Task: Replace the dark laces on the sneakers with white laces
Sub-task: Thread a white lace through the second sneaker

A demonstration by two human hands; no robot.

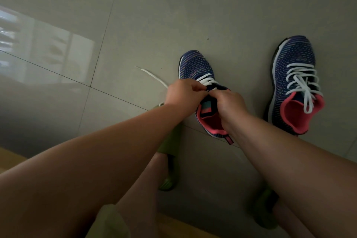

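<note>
Missing, seemingly, sneaker's (pixel 195 67) upper lacing

Domestic interior, probably a home. Large glossy grey floor tiles (pixel 135 15) with thin grout lines, reflecting a bright window at left; green house slippers (pixel 170 147) worn on bare feet; wooden edge (pixel 11 158) at lower left.
</note>
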